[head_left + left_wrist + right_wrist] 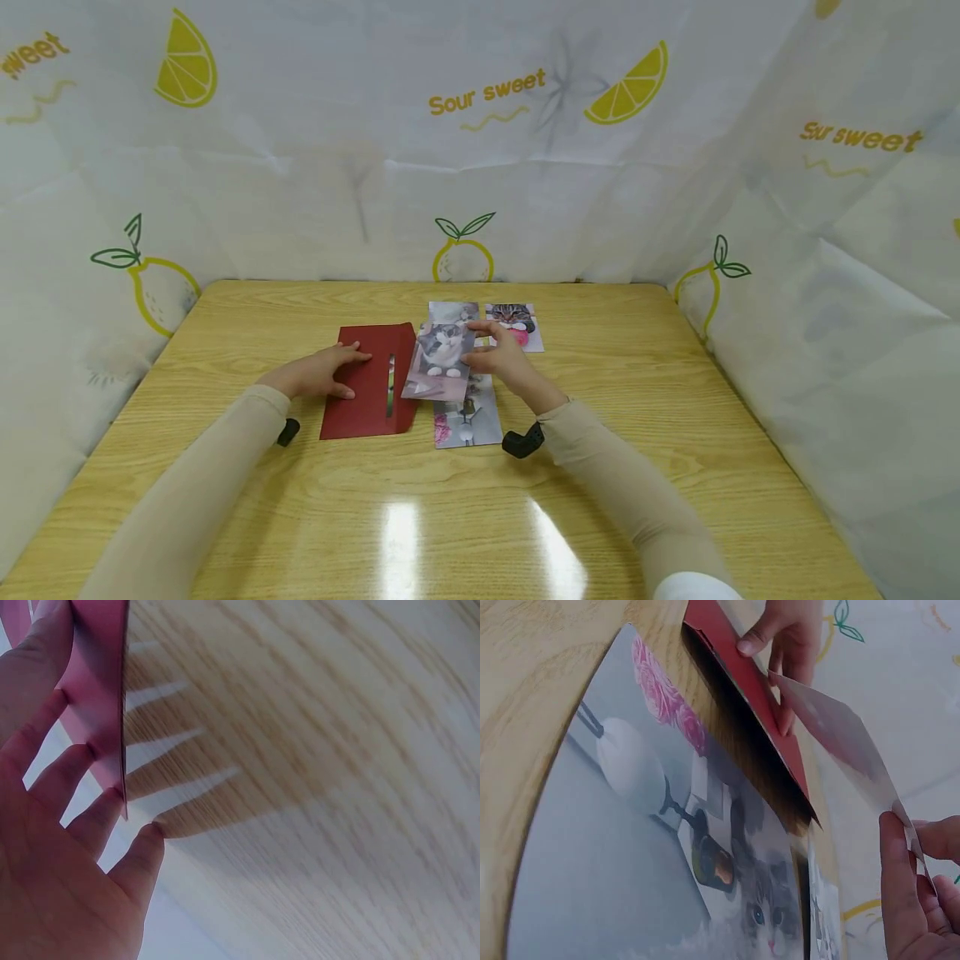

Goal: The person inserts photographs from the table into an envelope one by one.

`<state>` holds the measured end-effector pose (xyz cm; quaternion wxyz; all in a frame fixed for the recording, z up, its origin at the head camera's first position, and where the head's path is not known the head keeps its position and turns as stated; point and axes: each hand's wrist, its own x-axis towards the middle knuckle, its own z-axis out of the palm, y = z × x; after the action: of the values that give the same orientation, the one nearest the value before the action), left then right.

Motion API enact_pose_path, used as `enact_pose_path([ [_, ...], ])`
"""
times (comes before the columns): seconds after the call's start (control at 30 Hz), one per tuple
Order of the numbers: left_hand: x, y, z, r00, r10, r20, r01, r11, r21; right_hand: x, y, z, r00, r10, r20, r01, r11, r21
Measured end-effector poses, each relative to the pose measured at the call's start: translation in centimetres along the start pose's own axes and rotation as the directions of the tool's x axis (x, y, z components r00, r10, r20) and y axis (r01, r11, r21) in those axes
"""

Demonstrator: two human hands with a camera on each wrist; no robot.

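Wood-grain tabletop (630,358), near-side glare (401,550), lemon-print sheeting (322,125) around. Left hand (324,373) spread on red envelope (371,392); right hand (517,367) pinching cat photo (441,362).

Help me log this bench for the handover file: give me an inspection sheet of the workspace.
Surface: wood-grain table, with bright reflections on its near part.
Job's things: red envelope with a slot; raised cat card; other printed cards lying on the table.
Clutter: nothing seen.
Hands: left hand rests on the envelope; right hand pinches the raised card.
Cables: nothing seen.
Surroundings: pale lemon-print sheeting behind and at both sides.
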<state>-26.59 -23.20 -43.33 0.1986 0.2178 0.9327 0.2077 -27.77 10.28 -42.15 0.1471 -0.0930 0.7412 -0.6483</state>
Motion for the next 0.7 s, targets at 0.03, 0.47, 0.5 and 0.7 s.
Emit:
enact_pose_path([
  [0.03, 0.0, 0.0, 0.0, 1.000, 0.000, 0.000, 0.000, 1.000, 0.001, 0.1, 0.1, 0.2, 1.000, 0.004, -0.006, -0.004, 1.000, -0.010],
  [0.47, 0.1, 0.0, 0.0, 1.000, -0.004, 0.007, 0.004, 1.000, -0.009, 0.6, 0.5, 2.2, 0.999, 0.010, -0.048, -0.014, 0.996, -0.091],
  [0.5, 0.1, 0.0, 0.0, 1.000, -0.004, 0.007, 0.004, 1.000, -0.007, 0.6, 0.5, 2.3, 0.999, 0.009, -0.047, -0.014, 0.995, -0.097],
  [0.7, 0.1, -0.1, 0.0, 1.000, 0.002, 0.004, -0.002, 1.000, -0.002, 0.6, 0.3, 2.9, 0.999, 0.016, -0.042, -0.022, 0.992, -0.127],
])
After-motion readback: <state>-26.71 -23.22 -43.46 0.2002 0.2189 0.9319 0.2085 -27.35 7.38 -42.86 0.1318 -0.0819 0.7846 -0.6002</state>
